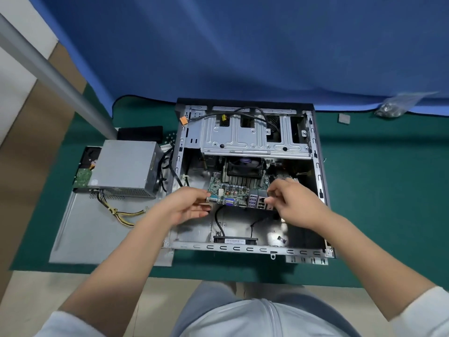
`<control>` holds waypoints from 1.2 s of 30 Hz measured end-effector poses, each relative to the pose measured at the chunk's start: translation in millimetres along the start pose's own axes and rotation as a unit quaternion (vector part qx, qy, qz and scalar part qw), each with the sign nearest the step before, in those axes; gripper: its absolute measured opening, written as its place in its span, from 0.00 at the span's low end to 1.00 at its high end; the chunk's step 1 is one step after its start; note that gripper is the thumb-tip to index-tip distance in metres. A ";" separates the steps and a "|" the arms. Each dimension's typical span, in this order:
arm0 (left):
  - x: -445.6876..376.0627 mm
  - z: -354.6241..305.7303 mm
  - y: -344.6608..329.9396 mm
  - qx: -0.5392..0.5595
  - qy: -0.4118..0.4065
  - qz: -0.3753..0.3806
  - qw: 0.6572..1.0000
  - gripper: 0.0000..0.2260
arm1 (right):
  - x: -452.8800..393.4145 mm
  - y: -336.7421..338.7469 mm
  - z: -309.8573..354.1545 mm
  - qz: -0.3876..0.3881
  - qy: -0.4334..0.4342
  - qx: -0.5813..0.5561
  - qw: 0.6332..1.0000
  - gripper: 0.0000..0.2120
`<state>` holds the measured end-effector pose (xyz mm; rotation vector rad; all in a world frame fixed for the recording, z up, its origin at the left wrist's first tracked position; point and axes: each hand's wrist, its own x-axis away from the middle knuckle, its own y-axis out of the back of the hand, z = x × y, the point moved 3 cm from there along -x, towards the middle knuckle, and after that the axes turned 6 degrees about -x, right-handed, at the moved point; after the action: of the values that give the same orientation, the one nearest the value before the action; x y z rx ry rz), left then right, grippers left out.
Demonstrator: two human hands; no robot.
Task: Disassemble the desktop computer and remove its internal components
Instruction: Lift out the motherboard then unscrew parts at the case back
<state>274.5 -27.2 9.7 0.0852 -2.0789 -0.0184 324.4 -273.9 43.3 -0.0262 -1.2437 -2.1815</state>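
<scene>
Your left hand (pixel 188 205) and right hand (pixel 290 203) pinch the port edge of the green motherboard (pixel 237 190), fingers curled on it, inside the open grey metal computer case (pixel 247 246) on the green mat (pixel 376 190).

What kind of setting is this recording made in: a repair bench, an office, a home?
Probably a repair or teardown workbench. A green mat covers the table, a blue cloth hangs behind it, and beside the opened computer case lie a removed power supply and a bag of small parts.
</scene>
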 end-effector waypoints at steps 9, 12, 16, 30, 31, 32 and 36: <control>35.1 -12.4 3.6 -0.027 0.032 0.075 0.996 0.03 | 10.0 29.1 16.8 0.037 -0.028 -0.050 0.998 0.06; 44.0 -11.8 8.6 -0.037 0.037 0.099 0.994 0.03 | 17.6 36.7 24.8 0.063 -0.023 -0.052 0.996 0.06; 53.6 -18.5 15.2 -0.126 0.028 0.097 0.987 0.03 | 23.4 42.2 33.5 0.088 -0.018 -0.063 0.994 0.07; 42.9 -35.1 -4.7 -0.422 -0.181 -0.011 0.889 0.32 | 39.8 10.9 40.4 0.244 0.047 0.094 0.964 0.10; 39.7 -36.0 -11.5 -0.420 -0.208 -0.025 0.883 0.37 | 39.9 9.6 40.8 0.240 0.048 0.104 0.964 0.11; 37.5 -36.8 -17.9 -0.428 -0.235 -0.040 0.872 0.40 | 39.0 10.0 40.5 0.236 0.048 0.107 0.965 0.12; 29.0 -42.3 -31.4 -0.531 -0.298 -0.034 0.792 0.47 | 22.8 24.6 31.3 0.227 0.000 0.025 0.974 0.24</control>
<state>299.0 -59.5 54.1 -0.6089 -2.3643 -1.4028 310.2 -269.7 86.8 -0.2638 -1.1593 -1.7545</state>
